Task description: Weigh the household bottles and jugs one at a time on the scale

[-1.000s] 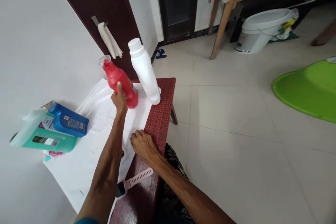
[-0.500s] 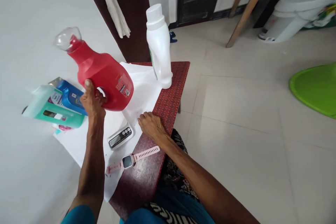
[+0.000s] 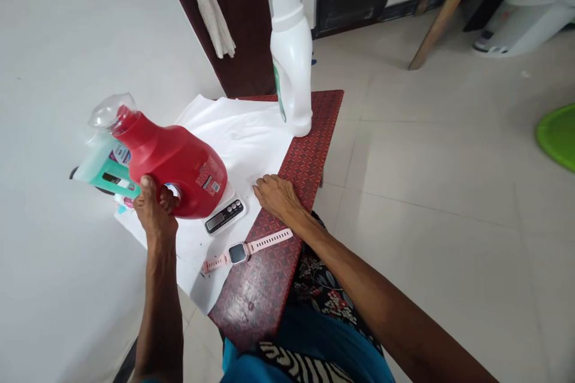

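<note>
My left hand is wrapped round the handle of a red detergent jug with a clear plastic cap. The jug leans to the left, its base over the white kitchen scale and hiding most of the platform; whether they touch I cannot tell. My right hand rests on the table near its right edge, fingers curled in and nothing seen in them. Below the scale lies a pink-strapped smartwatch. At the back right a white detergent bottle stands upright.
Behind the red jug, by the wall, is a green bottle. White cloth or paper covers part of the red patterned table. On the floor to the right are wooden legs, a white bucket and a green plastic item.
The red jug has come down toward the scale in my left hand, now hiding the blue bottle. My right hand stays on the table. The whole view has shifted slightly.
</note>
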Available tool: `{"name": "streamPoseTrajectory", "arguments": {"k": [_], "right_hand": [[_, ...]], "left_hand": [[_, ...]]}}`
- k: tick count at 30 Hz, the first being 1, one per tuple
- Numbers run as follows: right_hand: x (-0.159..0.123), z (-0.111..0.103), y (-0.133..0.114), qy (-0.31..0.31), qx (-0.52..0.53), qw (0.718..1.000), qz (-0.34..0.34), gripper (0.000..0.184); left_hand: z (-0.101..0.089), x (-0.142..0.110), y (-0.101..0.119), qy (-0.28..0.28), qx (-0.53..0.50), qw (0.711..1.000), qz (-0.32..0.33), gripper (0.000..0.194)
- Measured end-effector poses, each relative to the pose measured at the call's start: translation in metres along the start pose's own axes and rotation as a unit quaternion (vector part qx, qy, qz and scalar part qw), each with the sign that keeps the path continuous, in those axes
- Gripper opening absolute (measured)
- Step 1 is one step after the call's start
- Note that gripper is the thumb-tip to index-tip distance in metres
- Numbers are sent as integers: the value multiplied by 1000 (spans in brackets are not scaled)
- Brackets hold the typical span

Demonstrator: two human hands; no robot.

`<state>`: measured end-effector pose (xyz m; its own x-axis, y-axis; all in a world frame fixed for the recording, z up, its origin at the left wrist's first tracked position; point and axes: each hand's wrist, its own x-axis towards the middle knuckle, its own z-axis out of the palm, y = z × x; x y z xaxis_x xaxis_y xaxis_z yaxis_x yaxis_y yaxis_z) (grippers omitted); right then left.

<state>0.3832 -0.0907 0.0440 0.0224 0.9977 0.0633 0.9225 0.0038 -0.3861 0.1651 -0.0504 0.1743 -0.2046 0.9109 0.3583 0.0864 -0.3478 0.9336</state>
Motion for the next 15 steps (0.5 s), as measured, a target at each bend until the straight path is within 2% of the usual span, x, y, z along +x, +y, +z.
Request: {"name": "streamPoseTrajectory", "arguments": {"k": [5, 10, 12, 15], "right_hand": [[-1, -3, -1, -7, -13, 1000, 4, 44], [-1, -2, 0, 0, -12, 1000, 6, 43], [-1, -1, 0, 2, -13, 1000, 9, 43], [-1, -2, -1, 3, -20, 1000, 17, 42]], "left_hand": [[-6, -1, -15, 2, -13, 1000, -14, 78], [-10, 1, -21, -18, -12, 1000, -3, 75], [-15, 1, -22, -29, 24, 999, 24, 70], [-29, -3, -24, -20, 139, 987, 74, 61]]}}
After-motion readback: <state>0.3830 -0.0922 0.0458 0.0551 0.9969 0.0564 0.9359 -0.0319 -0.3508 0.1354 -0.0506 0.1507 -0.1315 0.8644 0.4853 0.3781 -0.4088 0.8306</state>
